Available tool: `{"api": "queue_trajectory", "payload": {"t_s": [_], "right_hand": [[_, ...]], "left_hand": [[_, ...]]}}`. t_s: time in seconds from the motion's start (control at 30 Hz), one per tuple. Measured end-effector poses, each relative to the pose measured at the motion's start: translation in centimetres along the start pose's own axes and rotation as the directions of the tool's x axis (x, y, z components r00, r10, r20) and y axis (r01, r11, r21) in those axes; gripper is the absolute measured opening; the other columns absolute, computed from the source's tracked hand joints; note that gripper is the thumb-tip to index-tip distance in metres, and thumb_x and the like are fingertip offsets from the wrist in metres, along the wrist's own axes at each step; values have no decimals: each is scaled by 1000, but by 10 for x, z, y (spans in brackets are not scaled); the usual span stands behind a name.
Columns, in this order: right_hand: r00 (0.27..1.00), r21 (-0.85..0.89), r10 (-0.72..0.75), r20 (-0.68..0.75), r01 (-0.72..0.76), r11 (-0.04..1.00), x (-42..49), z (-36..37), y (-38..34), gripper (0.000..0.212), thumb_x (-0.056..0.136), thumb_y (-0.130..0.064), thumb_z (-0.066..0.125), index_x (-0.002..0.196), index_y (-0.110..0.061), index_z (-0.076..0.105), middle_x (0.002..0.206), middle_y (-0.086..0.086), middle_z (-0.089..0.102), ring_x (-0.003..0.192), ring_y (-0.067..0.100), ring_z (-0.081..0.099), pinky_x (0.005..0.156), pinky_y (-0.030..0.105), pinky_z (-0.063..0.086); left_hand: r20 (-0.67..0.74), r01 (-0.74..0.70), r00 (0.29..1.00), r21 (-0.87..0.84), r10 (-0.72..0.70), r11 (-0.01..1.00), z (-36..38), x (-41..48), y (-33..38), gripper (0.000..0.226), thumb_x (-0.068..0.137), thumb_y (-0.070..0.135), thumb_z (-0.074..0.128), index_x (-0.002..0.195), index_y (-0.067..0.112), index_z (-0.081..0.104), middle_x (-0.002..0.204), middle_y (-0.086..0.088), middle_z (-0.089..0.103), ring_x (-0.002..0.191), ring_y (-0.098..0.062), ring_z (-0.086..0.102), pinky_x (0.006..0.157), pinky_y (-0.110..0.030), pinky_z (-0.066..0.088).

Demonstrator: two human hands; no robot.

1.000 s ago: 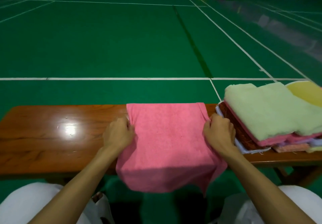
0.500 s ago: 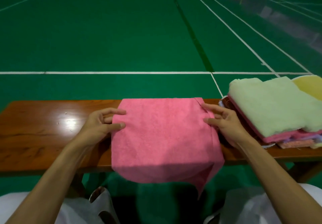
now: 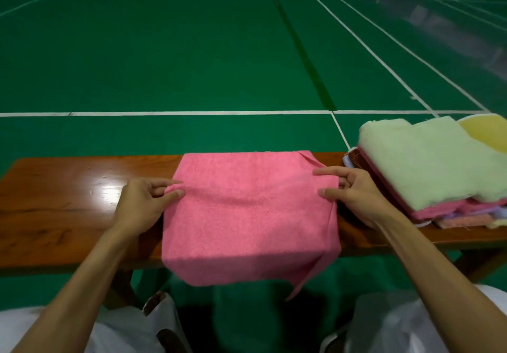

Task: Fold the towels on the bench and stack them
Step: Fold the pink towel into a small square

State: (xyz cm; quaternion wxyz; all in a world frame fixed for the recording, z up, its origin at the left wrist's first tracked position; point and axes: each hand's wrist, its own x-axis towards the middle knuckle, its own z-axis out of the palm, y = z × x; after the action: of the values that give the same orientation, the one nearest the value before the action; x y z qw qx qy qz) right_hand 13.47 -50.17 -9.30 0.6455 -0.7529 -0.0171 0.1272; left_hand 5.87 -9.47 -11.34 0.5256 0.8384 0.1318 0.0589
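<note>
Okay, I'm on the head view, and the grip has just changed. A second ago both hands were balled into fists on the side edges of the pink towel [image 3: 247, 215]. They let go half a second back, and now they're going in again with fingertips only.

The left hand [image 3: 142, 204] has thumb and forefinger pinched on a small ruck of cloth at the towel's left edge, with the other fingers loosely curled behind. The right hand [image 3: 356, 196] is mostly open. Its forefinger and thumb are stretched out, a little apart, over the right edge. From here I can't tell whether they've actually closed on the cloth or are just resting on it.

The towel hasn't gone anywhere. It lies flat across the middle of the wooden bench [image 3: 68, 201], far edge near the bench's far side, with the near part hanging off the front towards my knees. One corner trails lower on the right.

To my right is the stack of folded towels [image 3: 439, 210], with the pale green towel [image 3: 425, 166] on top, just beside my right hand.

I read this as re-gripping for the next fold. The earlier pull squared the cloth, and the lighter pinch suits lifting it over. So this towel is part-folded and hasn't gone on the stack yet. I'd watch that trailing corner, since it could leave the fold crooked.
</note>
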Motion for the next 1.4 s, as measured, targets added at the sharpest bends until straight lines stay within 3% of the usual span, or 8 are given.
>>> {"api": "queue_trajectory", "payload": {"t_s": [0.2, 0.43, 0.6, 0.8, 0.97, 1.07, 1.27, 1.4], "right_hand": [[975, -573, -201, -92, 113, 812, 2, -7, 10, 33, 88, -4, 77, 120, -10, 75, 113, 3, 75, 92, 3, 66, 81, 21, 55], [900, -874, -404, -162, 60, 483, -7, 4, -9, 15, 91, -34, 75, 93, -22, 83, 76, 3, 76, 67, 21, 64, 69, 39, 57], [836, -870, -486, -254, 22, 493, -4, 13, -34, 13, 94, -17, 68, 96, -15, 80, 94, 8, 74, 77, 22, 57, 69, 32, 43], [793, -798, -487, -365, 3, 603, 22, 4, -59, 17, 89, -13, 66, 97, -14, 82, 88, 13, 77, 85, 36, 68, 76, 36, 52], [751, -777, -496, -435, -35, 628, 49, -8, -97, 19, 87, -26, 74, 102, -19, 82, 93, 15, 77, 93, 38, 70, 83, 43, 58], [670, -796, -612, -420, 51, 603, 62, -18, -135, 25, 88, -31, 71, 108, -19, 81, 99, 12, 79, 95, 34, 73, 88, 41, 58], [412, -721, -818, -402, 408, 560, 49, -28, -203, 29, 89, -22, 57, 103, -19, 82, 93, -8, 77, 77, 4, 69, 73, 30, 57], [379, -675, -836, -397, 496, 546, 25, -36, -196, 25, 90, -17, 57, 100, -23, 79, 87, -5, 76, 76, 13, 74, 72, 39, 62]], "left_hand": [[19, -16, 1000, 12, 16, 1000, -13, 3, 4, 28, 70, 36, 80, 95, 23, 82, 90, 8, 80, 86, -12, 76, 69, -36, 63], [-44, -121, 990, 194, 131, 974, -21, 1, 14, 15, 73, 38, 84, 87, 32, 82, 79, 13, 77, 69, -6, 72, 56, -35, 60], [-15, -209, 977, 112, 212, 971, -19, 15, 25, 10, 76, 16, 89, 83, 17, 82, 101, 9, 75, 95, -3, 70, 71, -14, 53], [-63, -227, 972, -8, 226, 974, 0, 44, 44, 10, 77, 14, 90, 81, 12, 81, 75, -4, 78, 70, -11, 68, 63, -24, 52], [-142, -281, 953, -92, 267, 955, -12, 80, 75, 12, 78, 8, 87, 84, 3, 77, 71, 1, 75, 62, 2, 62, 62, -12, 49], [-237, -363, 916, -140, 325, 921, -25, 101, 112, 10, 82, 3, 83, 87, 7, 74, 60, 21, 69, 57, 10, 57, 63, -9, 46], [-370, -608, 771, -189, 518, 771, -61, 101, 185, 28, 88, 4, 73, 116, 3, 68, 79, 24, 75, 77, 7, 64, 82, -18, 49], [-335, -643, 749, -158, 572, 750, -62, 67, 181, 28, 91, 3, 71, 118, 3, 66, 82, 24, 75, 79, 6, 65, 84, -19, 50]]}}
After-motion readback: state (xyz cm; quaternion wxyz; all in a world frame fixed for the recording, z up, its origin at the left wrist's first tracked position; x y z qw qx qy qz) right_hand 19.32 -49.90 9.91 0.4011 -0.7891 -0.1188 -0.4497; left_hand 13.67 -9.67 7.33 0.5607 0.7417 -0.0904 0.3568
